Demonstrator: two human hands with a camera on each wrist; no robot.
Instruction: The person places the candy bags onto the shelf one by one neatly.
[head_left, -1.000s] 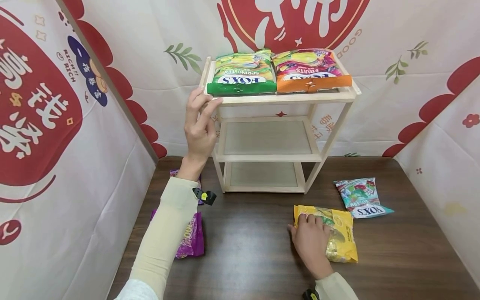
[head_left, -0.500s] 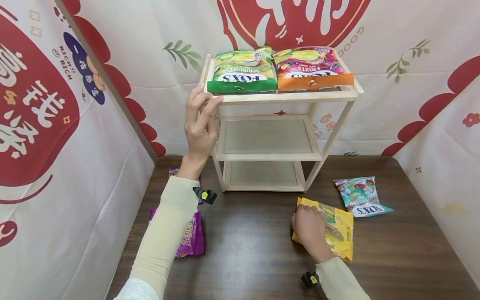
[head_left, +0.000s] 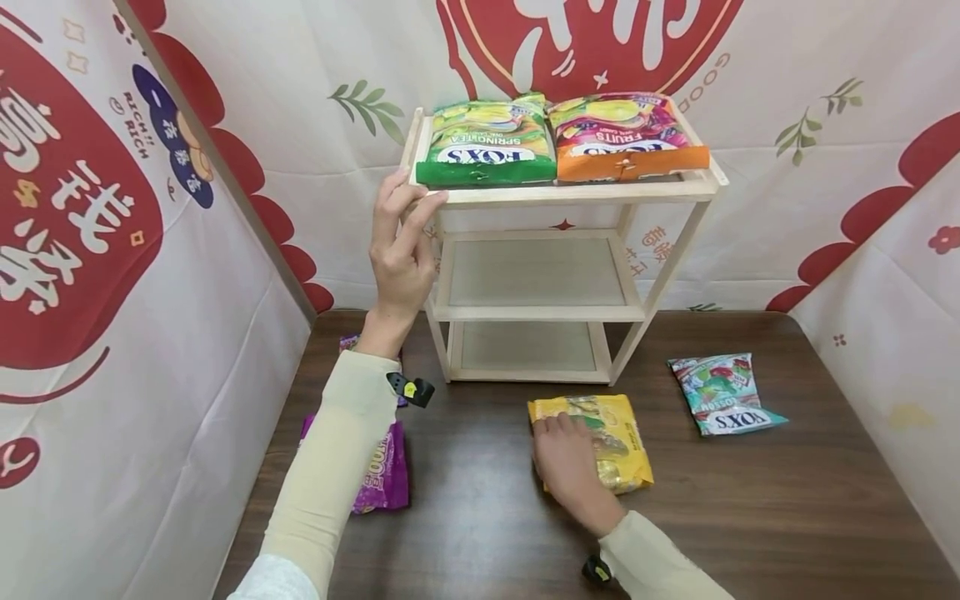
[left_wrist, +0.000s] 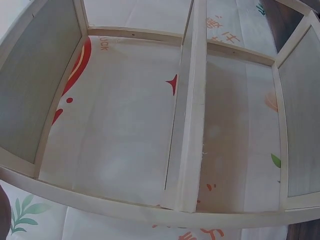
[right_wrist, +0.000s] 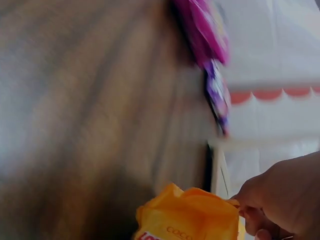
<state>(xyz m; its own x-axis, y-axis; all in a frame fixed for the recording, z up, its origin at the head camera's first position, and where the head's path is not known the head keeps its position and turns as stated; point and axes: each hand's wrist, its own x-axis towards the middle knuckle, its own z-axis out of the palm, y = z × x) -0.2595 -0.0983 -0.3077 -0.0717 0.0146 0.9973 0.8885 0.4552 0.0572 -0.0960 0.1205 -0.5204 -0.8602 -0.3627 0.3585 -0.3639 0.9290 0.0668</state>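
My left hand (head_left: 401, 246) grips the upper left corner of a small three-tier wooden shelf (head_left: 540, 314). With curled fingers my right hand (head_left: 567, 462) holds the left end of a yellow candy bag (head_left: 618, 437) in front of the shelf. In the right wrist view, the fingers pinch the edge of the yellow bag (right_wrist: 190, 215). On the top tier lie a green candy bag (head_left: 487, 142) and an orange-and-magenta candy bag (head_left: 622, 137), side by side. The left wrist view shows the shelf frame (left_wrist: 190, 125) from the side; only a dark sliver of hand appears there.
A teal candy bag (head_left: 726, 393) lies on the dark wooden table (head_left: 465, 517) at the right. A purple bag (head_left: 382, 475) sits at the left, partly behind my left sleeve, with another purple packet (head_left: 347, 342) further back. Printed cloth walls (head_left: 262, 83) surround the table.
My right hand has shifted left with the yellow bag, away from the teal bag and in front of the shelf. My left hand has stayed at the shelf's corner.
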